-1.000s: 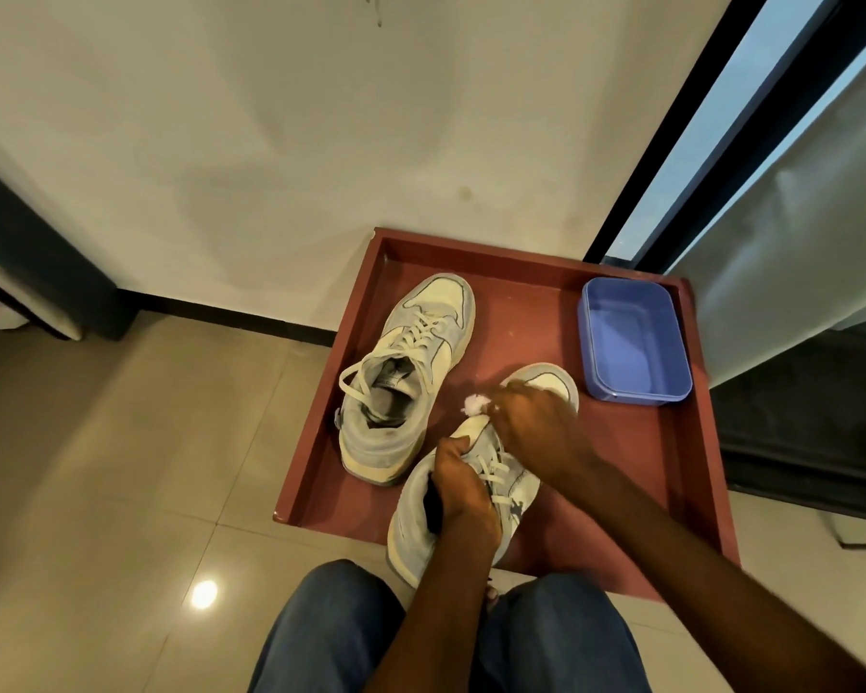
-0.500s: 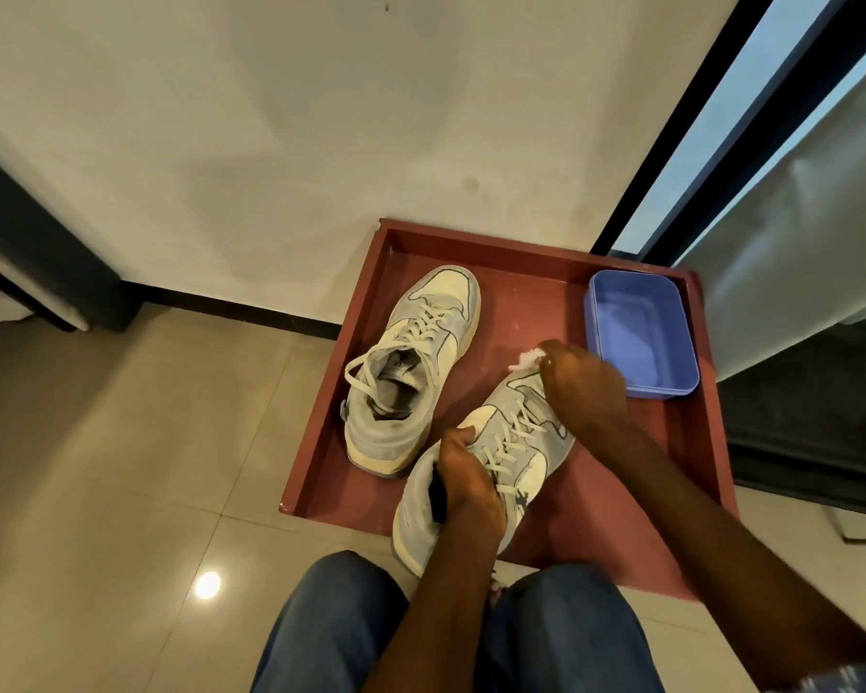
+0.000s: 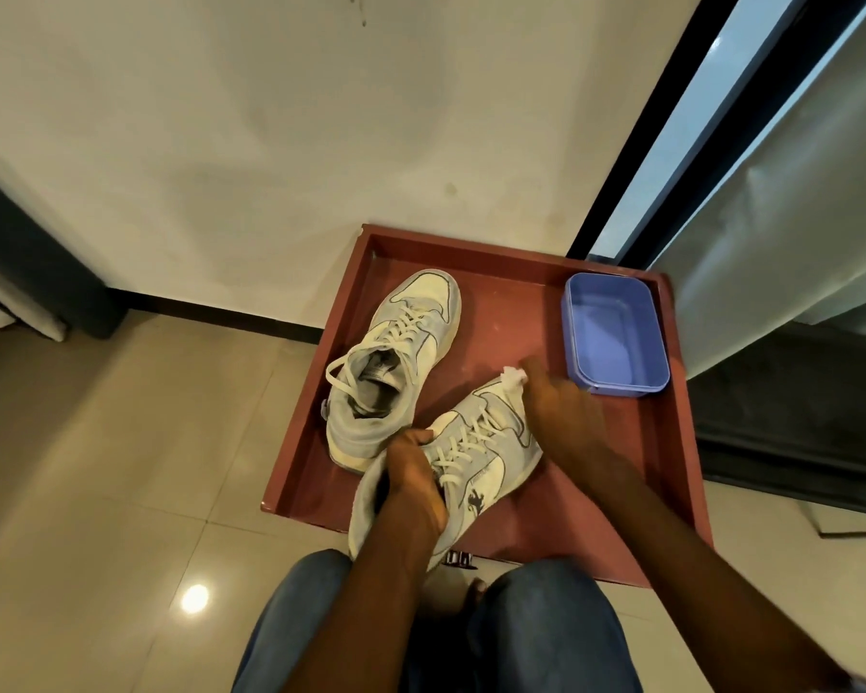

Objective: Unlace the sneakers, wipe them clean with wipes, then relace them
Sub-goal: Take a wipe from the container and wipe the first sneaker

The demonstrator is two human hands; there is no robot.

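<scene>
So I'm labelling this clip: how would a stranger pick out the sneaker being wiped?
Find the red tray by the wall. Two sneakers lie in it; take the sneaker nearer the person. Unlike its neighbour, the left hand holds it while the right hand presses a white wipe to its toe.

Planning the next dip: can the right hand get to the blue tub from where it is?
Probably yes. The right hand holds a wipe at the toe of the near sneaker, and the blue tub sits open just beyond it on the red tray, with nothing between them.
</scene>
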